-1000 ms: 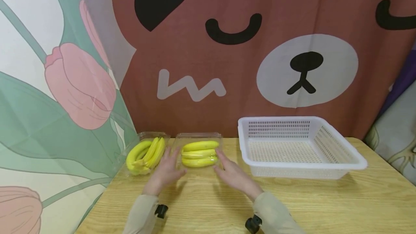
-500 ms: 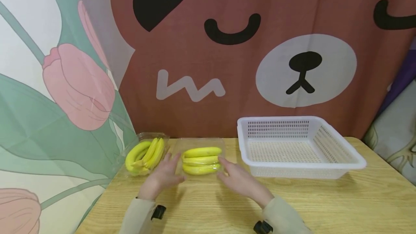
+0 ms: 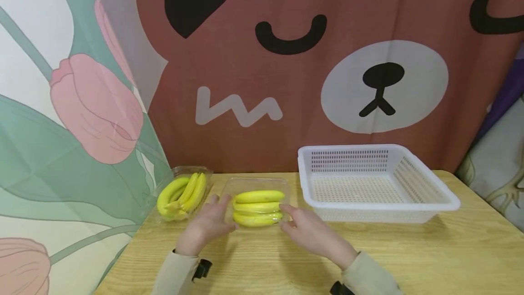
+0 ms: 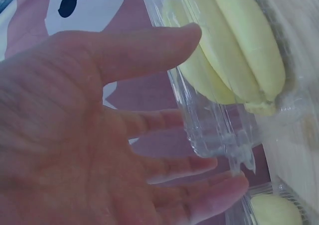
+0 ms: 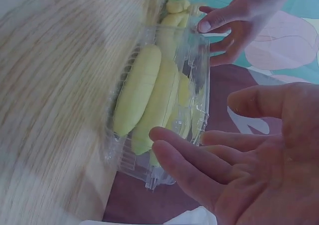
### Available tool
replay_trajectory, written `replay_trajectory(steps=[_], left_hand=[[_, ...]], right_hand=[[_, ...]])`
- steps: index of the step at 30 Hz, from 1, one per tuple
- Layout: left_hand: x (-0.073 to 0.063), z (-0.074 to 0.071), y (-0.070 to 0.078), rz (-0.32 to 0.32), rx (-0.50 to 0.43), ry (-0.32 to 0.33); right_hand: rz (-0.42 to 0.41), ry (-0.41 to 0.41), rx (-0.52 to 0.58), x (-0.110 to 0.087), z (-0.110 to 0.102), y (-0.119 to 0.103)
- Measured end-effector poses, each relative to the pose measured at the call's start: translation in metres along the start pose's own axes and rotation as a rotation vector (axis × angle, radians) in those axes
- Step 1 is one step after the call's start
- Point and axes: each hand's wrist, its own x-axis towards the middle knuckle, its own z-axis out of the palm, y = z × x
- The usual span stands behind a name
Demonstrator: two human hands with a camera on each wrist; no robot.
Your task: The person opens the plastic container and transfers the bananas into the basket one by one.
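A clear plastic clamshell box [image 3: 254, 184] of yellow bananas [image 3: 259, 207] lies on the table between my two hands. At its left side is my left hand [image 3: 204, 227], thumb and fingers extended. The left wrist view shows that thumb overlapping the box front and the fingertips along the box edge [image 4: 202, 148]. My right hand [image 3: 317, 236] is at the opposite side, its fingertips right at the box's right end. In the right wrist view its fingers are straight and slightly spread beside the bananas [image 5: 138, 91].
A second clear box with bananas [image 3: 183, 195] stands to the left, close behind my left hand. On the right sits a white perforated plastic basket [image 3: 378, 205]. A curtain with a bear print [image 3: 229, 149] hangs directly behind the wooden table [image 3: 254, 270].
The box between my hands has slid toward me and slightly right. My right hand moved back and right along with it; the left hand shifted slightly. The other box and the basket stayed put.
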Motion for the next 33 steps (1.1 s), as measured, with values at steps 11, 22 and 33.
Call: replay_trajectory(steps=[11,22,33], left_hand=[[0.009,0.005,-0.014,-0.058,-0.098,-0.015],[0.023,0.017,-0.032,-0.017,-0.261,-0.050],[0.029,0.019,-0.047,0.071,-0.355,-0.028]], right_hand=[[-0.002,0.236,-0.219,0.013,0.012,0.002],[-0.028,0.237,-0.274,0.024,0.027,0.010],[-0.086,0.274,-0.346,0.027,0.031,0.013]])
